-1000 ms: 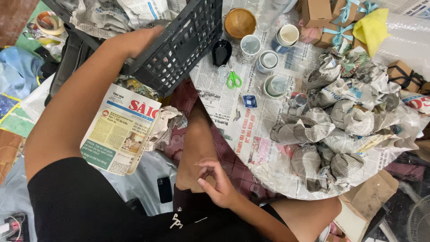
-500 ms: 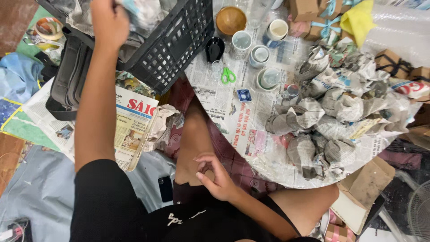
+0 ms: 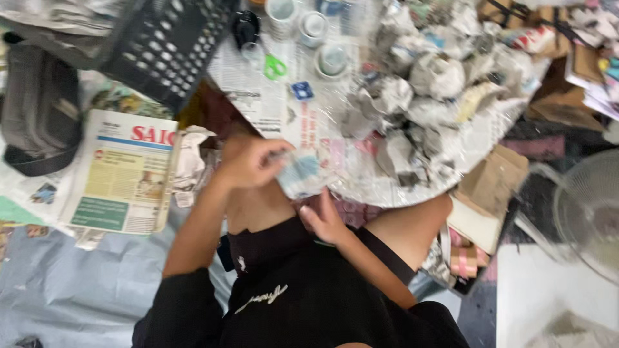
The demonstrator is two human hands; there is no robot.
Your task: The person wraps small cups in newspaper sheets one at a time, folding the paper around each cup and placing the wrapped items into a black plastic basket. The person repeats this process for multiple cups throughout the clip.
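Crumpled sheet of newspaper (image 3: 302, 175) sits at the near edge of the round bench (image 3: 490, 145), over the person's lap. Left hand (image 3: 250, 162) is clamped on its left side, fingers curled round the paper. Right hand (image 3: 324, 219) is just below it, fingers loosely spread, touching the sheet's lower edge or very near; frame is blurred, can't tell which. Hands are close but not joined.

Around it: bench is covered in newsprint. Behind the sheet, a heap of paper-wrapped bundles (image 3: 438, 74), roughly a dozen, too smeared for an exact count. Far side: three white cups (image 3: 332, 59), one pair of green-handled scissors (image 3: 275, 66), one small blue item (image 3: 301, 91), one black roll (image 3: 244, 27). One black perforated crate (image 3: 164, 45) overhangs the bench's left edge. On the floor, left: one folded newspaper (image 3: 122, 171), one dark bag (image 3: 37, 106). Right: brown cardboard pieces (image 3: 493, 183) under the bench rim, one fan grille (image 3: 588, 206).

Nothing stands between the hands and the sheet; the nearest bundle lies just beside it to the right.

Versus half a second back: the left arm was raised up at the crate, now it's down at the bench edge with paper in its grip. Right hand has barely moved from the lap. The camera has shifted right; the fan is now in view.
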